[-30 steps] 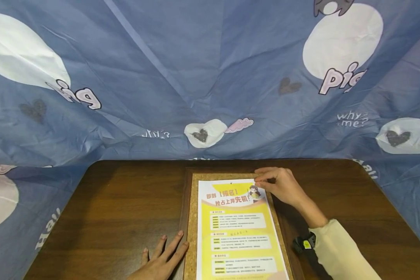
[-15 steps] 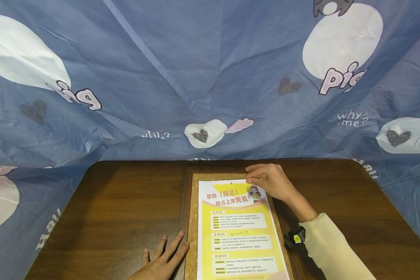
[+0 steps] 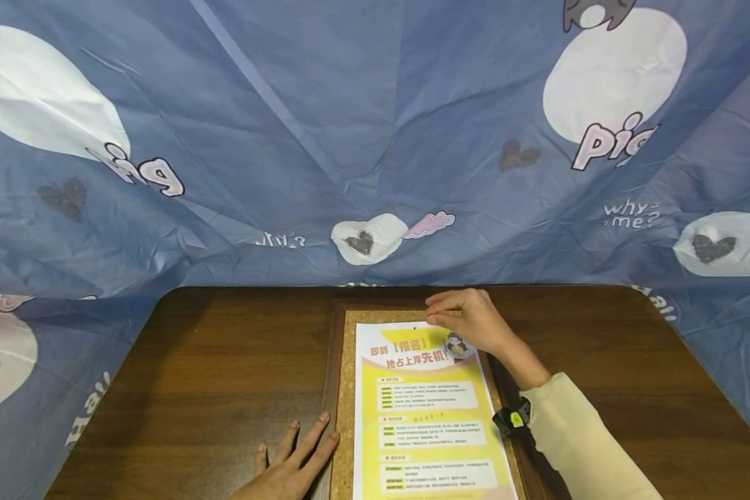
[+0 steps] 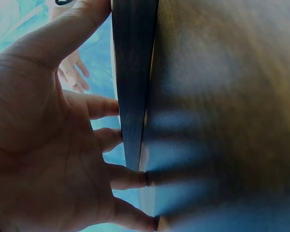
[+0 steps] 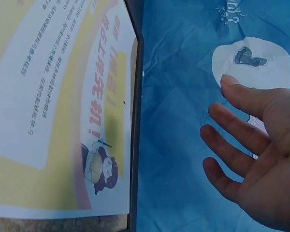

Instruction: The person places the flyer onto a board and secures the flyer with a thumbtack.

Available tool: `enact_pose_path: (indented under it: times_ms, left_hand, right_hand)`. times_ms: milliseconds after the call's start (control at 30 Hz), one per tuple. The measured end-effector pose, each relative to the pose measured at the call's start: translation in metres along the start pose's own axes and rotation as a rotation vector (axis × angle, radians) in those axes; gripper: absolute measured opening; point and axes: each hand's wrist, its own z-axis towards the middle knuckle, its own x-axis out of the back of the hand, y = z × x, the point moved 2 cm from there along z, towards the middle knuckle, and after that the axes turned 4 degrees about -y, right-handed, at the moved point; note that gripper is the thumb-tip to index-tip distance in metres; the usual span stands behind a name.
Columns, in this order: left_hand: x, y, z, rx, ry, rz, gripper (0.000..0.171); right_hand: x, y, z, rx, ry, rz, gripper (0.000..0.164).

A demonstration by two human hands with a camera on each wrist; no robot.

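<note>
A framed cork board (image 3: 346,389) carries a yellow and white printed poster (image 3: 425,410). A small dark pin (image 3: 414,327) sits at the poster's top middle. My right hand (image 3: 471,319) hovers at the board's top edge, just right of the pin. From the right wrist, this hand (image 5: 261,140) shows apart from the board, its fingers loosely curved around nothing. At the lower left, my left hand (image 3: 294,462) spreads its fingers against the board's left side. The left wrist view has its thumb and fingertips along the dark wooden frame (image 4: 133,72).
Beneath the board is a dark brown wooden table (image 3: 237,361) with rounded far corners. Behind it hangs a blue patterned cloth (image 3: 375,139). A black wrist device (image 3: 511,419) with a yellow-green patch is on my right wrist, by the pale sleeve (image 3: 581,437).
My right hand has moved left along the board's top edge, from the poster's top right corner to near the pin. The left hand, board and poster stay put.
</note>
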Motion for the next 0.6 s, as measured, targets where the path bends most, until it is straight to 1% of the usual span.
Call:
enact_pose_path:
  times_ms: [200,400,600]
  left_hand:
    - [0.001,0.000,-0.001,-0.008,0.002,0.001,0.098]
    - [0.002,0.001,-0.002,-0.018,0.013,0.003,0.099]
    - [0.003,0.002,-0.002,-0.017,-0.004,-0.005,0.100]
  right_hand:
    - [-0.004,-0.003,0.005,-0.012,-0.003,-0.018,0.011]
    - [-0.009,-0.004,0.011,-0.076,0.014,-0.026,0.013]
    - [-0.012,-0.003,0.012,-0.128,0.012,-0.015,0.011]
